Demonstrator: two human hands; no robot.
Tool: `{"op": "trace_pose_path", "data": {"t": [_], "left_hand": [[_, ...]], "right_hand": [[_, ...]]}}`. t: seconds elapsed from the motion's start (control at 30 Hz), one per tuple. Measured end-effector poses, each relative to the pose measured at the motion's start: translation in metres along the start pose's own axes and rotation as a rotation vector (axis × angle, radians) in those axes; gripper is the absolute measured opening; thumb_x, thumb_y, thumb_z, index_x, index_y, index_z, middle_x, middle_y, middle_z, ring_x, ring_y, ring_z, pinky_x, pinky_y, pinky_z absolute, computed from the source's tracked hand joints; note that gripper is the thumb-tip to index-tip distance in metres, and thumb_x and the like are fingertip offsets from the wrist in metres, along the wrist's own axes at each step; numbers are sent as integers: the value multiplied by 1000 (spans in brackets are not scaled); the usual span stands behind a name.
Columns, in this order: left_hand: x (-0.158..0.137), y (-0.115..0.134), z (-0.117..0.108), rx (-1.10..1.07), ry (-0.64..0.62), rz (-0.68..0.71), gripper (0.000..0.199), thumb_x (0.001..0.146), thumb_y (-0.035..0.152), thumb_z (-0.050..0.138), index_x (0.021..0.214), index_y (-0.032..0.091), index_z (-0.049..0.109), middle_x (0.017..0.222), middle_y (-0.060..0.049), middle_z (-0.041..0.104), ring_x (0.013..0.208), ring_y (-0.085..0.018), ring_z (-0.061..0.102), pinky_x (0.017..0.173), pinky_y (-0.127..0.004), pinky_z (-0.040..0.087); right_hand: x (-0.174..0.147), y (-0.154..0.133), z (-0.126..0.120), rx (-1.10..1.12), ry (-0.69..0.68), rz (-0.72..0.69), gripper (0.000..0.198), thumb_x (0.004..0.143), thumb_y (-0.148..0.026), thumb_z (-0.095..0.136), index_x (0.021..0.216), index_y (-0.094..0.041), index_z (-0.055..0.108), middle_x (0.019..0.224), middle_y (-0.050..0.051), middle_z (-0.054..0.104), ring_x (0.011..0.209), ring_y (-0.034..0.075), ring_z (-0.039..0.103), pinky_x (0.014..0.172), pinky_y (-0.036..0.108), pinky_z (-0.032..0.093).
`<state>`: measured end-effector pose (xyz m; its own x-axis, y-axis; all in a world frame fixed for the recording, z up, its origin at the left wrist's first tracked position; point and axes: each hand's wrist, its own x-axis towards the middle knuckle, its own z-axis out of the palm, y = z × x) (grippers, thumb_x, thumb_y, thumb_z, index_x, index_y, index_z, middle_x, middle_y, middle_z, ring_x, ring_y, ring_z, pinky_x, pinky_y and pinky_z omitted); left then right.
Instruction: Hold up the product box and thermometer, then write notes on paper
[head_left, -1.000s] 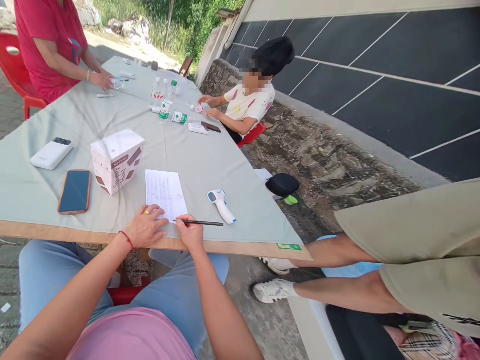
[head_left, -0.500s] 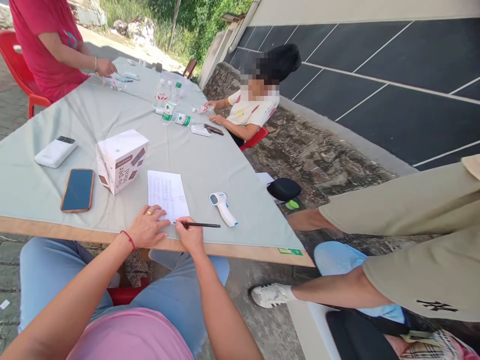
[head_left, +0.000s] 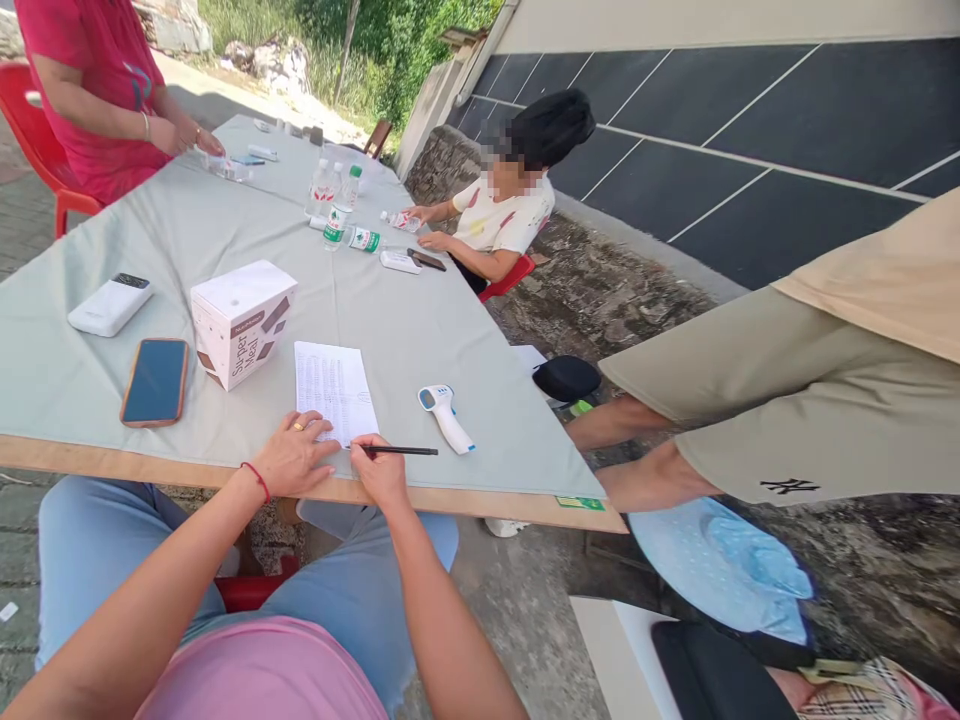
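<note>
A sheet of paper [head_left: 335, 385] with rows of fine writing lies near the table's front edge. My left hand [head_left: 300, 455] rests flat on its lower left corner, fingers spread, a gold ring on one of them. In my right hand [head_left: 381, 475] a black pen [head_left: 405, 450] is pinched, its tip at the bottom edge of the sheet and its shaft pointing right. To the right of the paper lies a white infrared thermometer [head_left: 448, 420]. A white and brown box [head_left: 244, 325] stands just left of the sheet, and beyond it lies a phone [head_left: 155, 382].
A white power bank [head_left: 110, 304] lies at the left. Several water bottles [head_left: 336, 220] are on the table's far half. One person [head_left: 502, 215] sits across at the right, another [head_left: 97, 95] at the far left. Someone in khaki shorts [head_left: 787, 390] stands beside the right corner.
The person in khaki shorts has moved their legs closer to the table, uncovering a light blue hat. The person in red has brought both hands together. My hands and the pen stay nearly still.
</note>
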<state>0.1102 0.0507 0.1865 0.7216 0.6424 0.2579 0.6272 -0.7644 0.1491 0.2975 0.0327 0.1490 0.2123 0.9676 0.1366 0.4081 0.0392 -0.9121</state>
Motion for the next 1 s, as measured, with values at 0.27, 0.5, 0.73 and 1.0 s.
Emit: {"op": "trace_pose_path", "data": {"t": [0.27, 0.5, 0.73, 1.0], "left_hand": [[0, 0, 1, -5, 15, 3, 29, 89, 39, 55, 113, 24, 62, 124, -9, 57, 121, -30, 43, 99, -47, 32], [0, 0, 1, -3, 13, 4, 30, 89, 39, 55, 113, 24, 62, 124, -9, 57, 121, -30, 43, 98, -47, 32], [0, -1, 1, -4, 13, 6, 29, 89, 39, 55, 113, 23, 63, 124, -10, 57, 121, -30, 43, 97, -47, 33], [0, 0, 0, -18, 16, 1, 30, 89, 39, 55, 113, 24, 62, 124, -10, 57, 121, -30, 43, 98, -47, 33]], "right_hand": [[1, -5, -1, 36, 21, 6, 23, 66, -41, 53, 65, -20, 62, 59, 0, 60, 58, 16, 51, 60, 28, 44], [0, -5, -1, 29, 19, 8, 23, 67, -42, 53, 66, -20, 61, 59, -1, 60, 58, 15, 51, 60, 29, 44], [0, -4, -1, 23, 7, 14, 21, 66, -39, 52, 64, -20, 60, 58, -1, 59, 57, 16, 50, 58, 28, 44], [1, -2, -1, 38, 23, -7, 22, 67, -39, 52, 65, -20, 61, 58, -1, 59, 57, 15, 50, 59, 28, 44]]}}
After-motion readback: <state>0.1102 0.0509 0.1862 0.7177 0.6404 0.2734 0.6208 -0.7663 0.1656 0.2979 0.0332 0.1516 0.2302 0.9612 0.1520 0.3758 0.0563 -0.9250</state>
